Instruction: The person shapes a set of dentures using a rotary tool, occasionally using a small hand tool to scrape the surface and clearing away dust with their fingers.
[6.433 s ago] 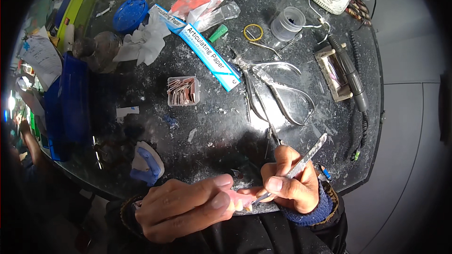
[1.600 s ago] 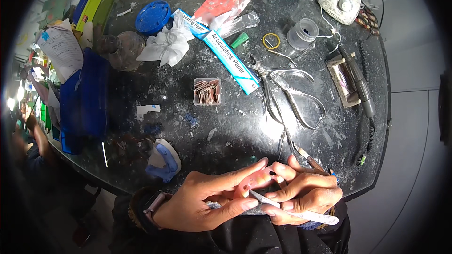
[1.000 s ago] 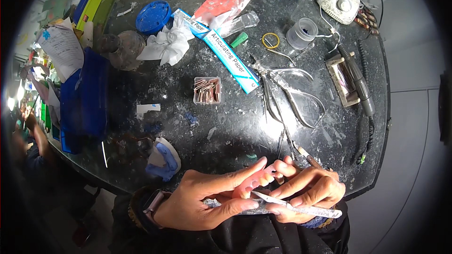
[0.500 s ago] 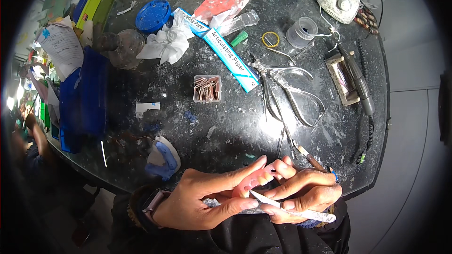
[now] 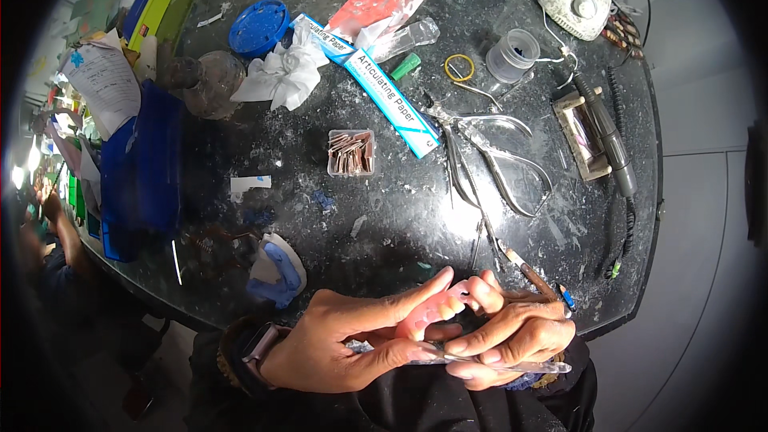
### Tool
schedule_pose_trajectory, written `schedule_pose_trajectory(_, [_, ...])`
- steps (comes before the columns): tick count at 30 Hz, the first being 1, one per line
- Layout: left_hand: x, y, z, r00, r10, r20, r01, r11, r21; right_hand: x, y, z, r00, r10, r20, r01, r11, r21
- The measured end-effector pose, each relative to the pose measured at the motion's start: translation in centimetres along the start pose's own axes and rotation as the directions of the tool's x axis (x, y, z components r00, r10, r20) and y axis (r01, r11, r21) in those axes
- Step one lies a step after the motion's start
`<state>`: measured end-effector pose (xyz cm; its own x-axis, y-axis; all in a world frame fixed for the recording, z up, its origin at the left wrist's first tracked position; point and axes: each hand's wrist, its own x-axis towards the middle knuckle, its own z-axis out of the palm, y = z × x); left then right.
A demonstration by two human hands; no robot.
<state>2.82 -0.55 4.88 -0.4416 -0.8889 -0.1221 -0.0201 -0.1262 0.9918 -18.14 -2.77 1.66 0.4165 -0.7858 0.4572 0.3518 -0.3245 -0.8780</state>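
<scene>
One pink denture (image 5: 430,312), one slim metal tool (image 5: 544,367), one crumpled tissue (image 5: 290,74), two blue-and-white packets (image 5: 390,102)

Dusty black bench (image 5: 392,216), metal pliers (image 5: 478,142), crumpled white tissue (image 5: 286,74), round blue lid (image 5: 258,29)

Left hand (image 5: 340,340) pinches pink denture (image 5: 418,320); right hand (image 5: 520,332) holds slim metal tool (image 5: 550,368); pliers (image 5: 442,114) lie beyond on dusty black bench (image 5: 400,224).

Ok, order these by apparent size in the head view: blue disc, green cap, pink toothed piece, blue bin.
Blue bin
Blue disc and pink toothed piece: too alike to rank, the piece being partly hidden
Green cap
</scene>
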Motion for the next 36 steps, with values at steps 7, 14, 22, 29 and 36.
schedule_pose_trajectory(7, [0.5,0.4,0.1,0.998,0.043,-0.038,-0.044,0.999,-0.026,-0.7,0.3,-0.3,0.99,0.025,-0.142,0.002,0.983,0.186])
schedule_pose_trajectory(14, [0.7,0.6,-0.1,0.963,0.227,-0.146,-0.189,0.953,0.237,1.6,-3.0,-0.7,0.732,0.355,-0.582,-0.4,0.915,0.055])
schedule_pose_trajectory(22, [0.6,0.5,-0.4,0.937,0.295,-0.187,-0.255,0.944,0.21,2.2,-2.5,-2.5,0.889,0.292,-0.354,-0.432,0.276,-0.858])
schedule_pose_trajectory(29, [0.7,-0.2,-0.3,0.922,0.32,-0.219,-0.3,0.947,0.117,2.6,-2.7,-3.6,0.849,0.473,-0.236,-0.367,0.207,-0.907])
schedule_pose_trajectory(36, [0.7,-0.3,-0.4,0.947,0.25,-0.203,-0.275,0.955,-0.108,4.2,0.5,-12.6,0.972,-0.023,-0.235,-0.235,-0.164,-0.958])
